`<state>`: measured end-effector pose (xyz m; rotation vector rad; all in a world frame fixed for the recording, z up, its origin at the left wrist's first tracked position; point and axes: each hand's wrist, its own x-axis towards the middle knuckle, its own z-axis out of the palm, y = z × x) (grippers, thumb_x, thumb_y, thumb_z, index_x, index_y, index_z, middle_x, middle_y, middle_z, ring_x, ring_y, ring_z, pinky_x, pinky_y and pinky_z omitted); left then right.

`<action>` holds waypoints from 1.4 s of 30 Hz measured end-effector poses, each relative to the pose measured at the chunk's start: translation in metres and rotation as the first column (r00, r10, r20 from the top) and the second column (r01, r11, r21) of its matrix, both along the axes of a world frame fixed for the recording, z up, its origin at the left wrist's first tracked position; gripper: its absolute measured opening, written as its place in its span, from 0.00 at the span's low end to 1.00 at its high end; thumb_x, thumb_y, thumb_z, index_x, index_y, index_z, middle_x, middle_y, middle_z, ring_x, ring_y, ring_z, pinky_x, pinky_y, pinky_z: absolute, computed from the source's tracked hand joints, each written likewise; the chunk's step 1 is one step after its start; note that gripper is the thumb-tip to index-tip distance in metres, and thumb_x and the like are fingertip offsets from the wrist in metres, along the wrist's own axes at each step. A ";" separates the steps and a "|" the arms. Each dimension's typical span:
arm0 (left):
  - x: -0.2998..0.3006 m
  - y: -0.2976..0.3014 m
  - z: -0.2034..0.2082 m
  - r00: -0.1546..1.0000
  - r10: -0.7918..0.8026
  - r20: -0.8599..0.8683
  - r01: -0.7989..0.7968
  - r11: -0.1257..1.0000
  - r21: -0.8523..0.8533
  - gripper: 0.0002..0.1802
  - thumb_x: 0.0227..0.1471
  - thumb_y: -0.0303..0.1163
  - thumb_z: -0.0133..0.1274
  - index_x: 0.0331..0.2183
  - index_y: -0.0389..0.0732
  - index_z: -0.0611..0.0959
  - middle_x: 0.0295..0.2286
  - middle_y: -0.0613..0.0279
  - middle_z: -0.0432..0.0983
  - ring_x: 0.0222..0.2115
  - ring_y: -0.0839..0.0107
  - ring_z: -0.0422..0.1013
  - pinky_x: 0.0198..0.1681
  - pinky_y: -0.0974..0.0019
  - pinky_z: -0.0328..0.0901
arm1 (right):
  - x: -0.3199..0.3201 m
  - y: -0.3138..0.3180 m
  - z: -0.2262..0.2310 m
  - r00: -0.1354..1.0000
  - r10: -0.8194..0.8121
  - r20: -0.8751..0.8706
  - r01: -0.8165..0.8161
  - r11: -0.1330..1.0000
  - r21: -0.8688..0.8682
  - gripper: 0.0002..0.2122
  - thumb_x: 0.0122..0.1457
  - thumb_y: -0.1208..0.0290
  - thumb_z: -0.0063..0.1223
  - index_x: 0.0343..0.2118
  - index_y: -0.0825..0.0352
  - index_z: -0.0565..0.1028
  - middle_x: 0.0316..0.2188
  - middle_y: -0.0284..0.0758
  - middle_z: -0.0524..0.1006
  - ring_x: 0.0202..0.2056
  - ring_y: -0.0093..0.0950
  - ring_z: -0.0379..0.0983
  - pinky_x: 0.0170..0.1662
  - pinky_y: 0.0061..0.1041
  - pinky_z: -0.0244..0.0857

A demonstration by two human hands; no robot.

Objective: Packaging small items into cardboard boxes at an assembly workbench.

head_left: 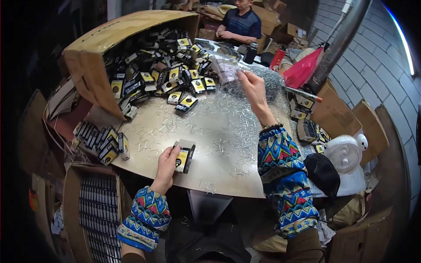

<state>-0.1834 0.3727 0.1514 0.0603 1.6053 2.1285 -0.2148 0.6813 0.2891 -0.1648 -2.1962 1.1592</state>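
My left hand [165,168] grips a small yellow-and-black carton [184,158] at the table's near edge, its top flap standing up. Farther off and to the right, my right hand [255,93] is raised with thumb and fingers pinched together at the edge of a clear plastic bag [224,69]. What the bag contains is too blurred to name. Beneath and beyond that hand lies a heap of small shiny metal pins [269,83]. More pins are strewn over the table [144,109] around the carton.
A tipped cardboard box [131,26] spills many similar cartons [149,76] at the back left. Packed cartons fill another box [100,206] below left. On the right are a white fan [343,154], a black cap [322,173] and a pink bag [302,68]. Someone [241,22] sits across the table.
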 end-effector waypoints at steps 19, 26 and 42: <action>0.067 -0.060 0.012 0.948 -0.148 0.282 0.037 0.930 0.366 0.20 0.66 0.42 0.39 0.54 0.43 0.68 0.47 0.62 0.72 0.46 0.68 0.72 0.45 0.58 0.72 | 0.062 -0.042 -0.044 0.971 -0.027 0.239 -0.035 0.966 0.254 0.11 0.55 0.67 0.58 0.34 0.71 0.81 0.27 0.40 0.81 0.27 0.27 0.78 0.33 0.25 0.71; 0.116 -0.102 -0.032 0.893 -0.186 0.410 0.007 0.916 0.401 0.19 0.66 0.42 0.36 0.55 0.48 0.66 0.50 0.60 0.70 0.49 0.61 0.71 0.45 0.45 0.72 | 0.139 -0.075 -0.127 0.954 0.207 0.217 -0.275 0.894 0.354 0.12 0.55 0.68 0.58 0.39 0.68 0.78 0.39 0.41 0.79 0.46 0.42 0.71 0.49 0.34 0.65; 0.179 -0.092 -0.121 0.870 -0.290 0.399 0.395 0.894 -0.211 0.14 0.55 0.30 0.53 0.44 0.41 0.77 0.25 0.72 0.70 0.22 0.83 0.66 0.23 0.78 0.61 | 0.097 -0.068 -0.163 0.979 -0.201 0.034 0.109 0.657 0.746 0.24 0.56 0.52 0.54 0.50 0.63 0.73 0.50 0.42 0.73 0.52 0.43 0.67 0.55 0.44 0.59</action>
